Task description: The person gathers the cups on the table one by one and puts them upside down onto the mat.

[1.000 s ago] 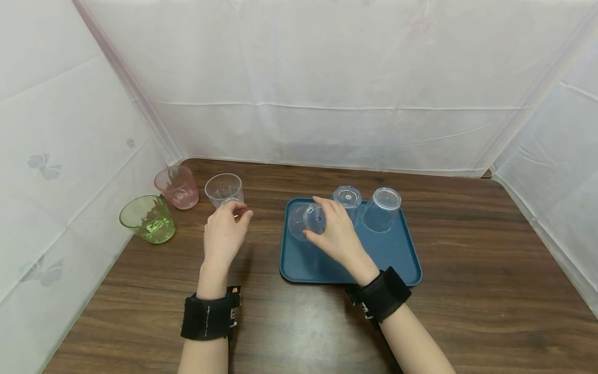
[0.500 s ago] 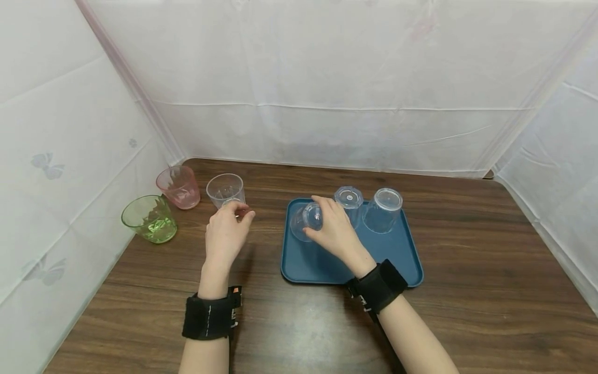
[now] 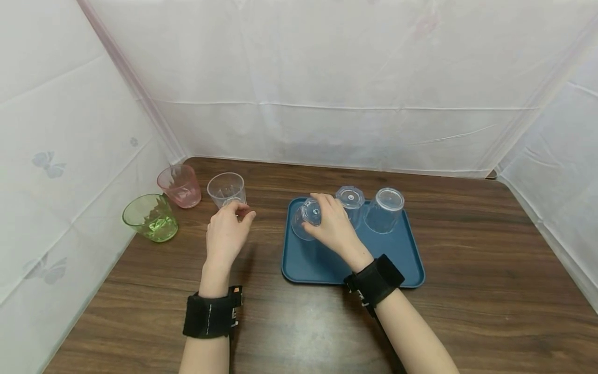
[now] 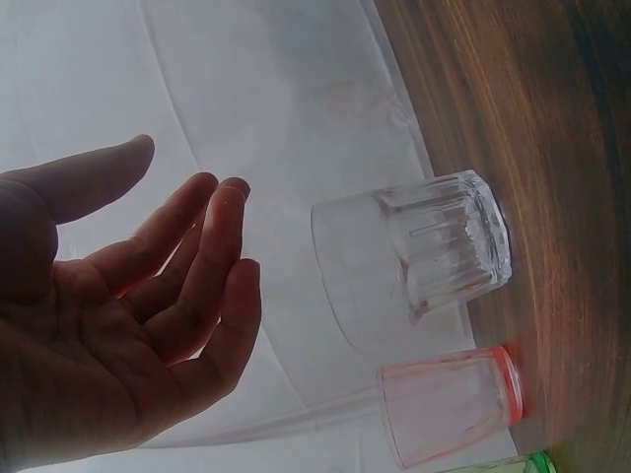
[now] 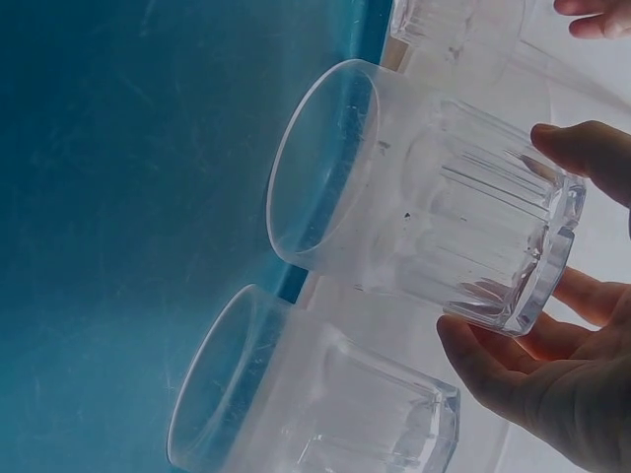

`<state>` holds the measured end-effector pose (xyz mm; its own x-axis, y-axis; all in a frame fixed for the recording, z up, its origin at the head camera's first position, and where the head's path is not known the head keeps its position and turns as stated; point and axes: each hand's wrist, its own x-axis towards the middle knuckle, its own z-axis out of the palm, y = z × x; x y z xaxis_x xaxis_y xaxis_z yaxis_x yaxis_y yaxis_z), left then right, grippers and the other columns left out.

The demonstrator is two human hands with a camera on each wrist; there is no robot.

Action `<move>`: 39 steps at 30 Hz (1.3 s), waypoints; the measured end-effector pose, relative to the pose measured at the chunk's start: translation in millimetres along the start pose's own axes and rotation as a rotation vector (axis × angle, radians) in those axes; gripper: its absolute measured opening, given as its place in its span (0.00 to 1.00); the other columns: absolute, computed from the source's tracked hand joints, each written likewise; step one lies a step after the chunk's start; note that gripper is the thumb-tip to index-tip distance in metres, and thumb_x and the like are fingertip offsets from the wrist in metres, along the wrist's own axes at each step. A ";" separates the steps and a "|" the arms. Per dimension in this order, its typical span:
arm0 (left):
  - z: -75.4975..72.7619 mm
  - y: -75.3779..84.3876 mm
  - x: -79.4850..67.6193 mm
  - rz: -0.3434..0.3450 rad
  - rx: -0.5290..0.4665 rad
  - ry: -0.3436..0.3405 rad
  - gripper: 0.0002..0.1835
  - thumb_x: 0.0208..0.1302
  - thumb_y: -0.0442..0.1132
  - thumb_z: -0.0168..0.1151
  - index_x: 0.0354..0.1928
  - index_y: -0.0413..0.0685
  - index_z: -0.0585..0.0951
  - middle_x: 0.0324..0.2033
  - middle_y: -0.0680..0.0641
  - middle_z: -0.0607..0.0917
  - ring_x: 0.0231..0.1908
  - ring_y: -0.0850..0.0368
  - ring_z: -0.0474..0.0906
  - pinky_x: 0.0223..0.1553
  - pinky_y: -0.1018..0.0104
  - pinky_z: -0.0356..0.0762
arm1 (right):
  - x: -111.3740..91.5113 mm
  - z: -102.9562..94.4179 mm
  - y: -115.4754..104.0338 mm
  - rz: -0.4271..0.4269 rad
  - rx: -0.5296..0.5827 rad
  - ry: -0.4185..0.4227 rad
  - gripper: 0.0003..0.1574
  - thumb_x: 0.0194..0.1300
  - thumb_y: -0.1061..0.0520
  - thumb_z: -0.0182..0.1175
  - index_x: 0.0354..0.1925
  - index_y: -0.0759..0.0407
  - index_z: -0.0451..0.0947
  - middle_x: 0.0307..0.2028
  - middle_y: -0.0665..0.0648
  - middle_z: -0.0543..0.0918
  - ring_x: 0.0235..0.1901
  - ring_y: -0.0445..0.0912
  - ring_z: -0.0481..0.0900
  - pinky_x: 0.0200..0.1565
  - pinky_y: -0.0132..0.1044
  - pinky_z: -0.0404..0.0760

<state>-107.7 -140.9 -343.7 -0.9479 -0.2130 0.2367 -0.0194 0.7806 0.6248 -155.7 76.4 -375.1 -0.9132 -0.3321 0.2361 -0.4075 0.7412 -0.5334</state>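
Observation:
My right hand holds a clear drinking glass near its base, thumb on one side and fingers on the other. That glass is upside down over the left part of a blue tray, its rim close on the tray in the right wrist view. Two more clear glasses, one faceted and one rounder, stand inverted on the tray to the right. With loosely curled fingers and nothing in them, my left hand hovers in front of an upright clear glass.
A pink glass and a green glass stand upright at the table's left. White sheeting walls the back and both sides of the brown wooden table.
The glass in my right hand has gone from tilted to more squarely upside down on the tray. My left hand has barely moved.

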 end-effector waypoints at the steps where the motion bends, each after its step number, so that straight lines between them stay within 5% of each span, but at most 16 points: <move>1: 0.2 -0.3 0.0 -0.001 0.000 -0.001 0.13 0.59 0.44 0.58 0.41 0.42 0.80 0.36 0.43 0.83 0.35 0.47 0.77 0.33 0.49 0.73 | 0.4 0.2 0.1 -0.003 0.001 0.002 0.43 0.53 0.48 0.64 0.64 0.59 0.61 0.58 0.61 0.69 0.60 0.53 0.62 0.61 0.51 0.58; 16: 1.1 -2.2 2.2 -0.062 0.010 -0.025 0.16 0.61 0.45 0.55 0.44 0.43 0.80 0.38 0.43 0.82 0.38 0.44 0.77 0.33 0.48 0.73 | 7.2 -0.6 2.4 -0.008 0.013 -0.002 0.43 0.53 0.48 0.64 0.64 0.59 0.61 0.58 0.62 0.68 0.59 0.56 0.62 0.58 0.52 0.62; 25: 6.5 -9.0 5.1 -0.118 0.030 -0.016 0.19 0.61 0.45 0.55 0.48 0.40 0.78 0.46 0.36 0.78 0.47 0.37 0.72 0.42 0.42 0.69 | 9.1 -0.5 4.4 0.000 0.025 -0.029 0.43 0.54 0.47 0.63 0.64 0.59 0.61 0.58 0.62 0.68 0.59 0.56 0.62 0.58 0.51 0.63; 39: 10.2 -14.3 6.3 -0.123 0.045 0.002 0.21 0.60 0.43 0.54 0.51 0.37 0.75 0.50 0.33 0.74 0.48 0.36 0.69 0.46 0.41 0.68 | 12.9 3.6 6.1 0.006 0.036 -0.044 0.43 0.56 0.47 0.61 0.65 0.59 0.60 0.59 0.63 0.66 0.60 0.57 0.60 0.59 0.52 0.61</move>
<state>-116.7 -147.5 -358.7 -0.9368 -0.3100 0.1619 -0.1497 0.7738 0.6155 -170.0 74.5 -378.3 -0.9145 -0.3531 0.1974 -0.4006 0.7224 -0.5636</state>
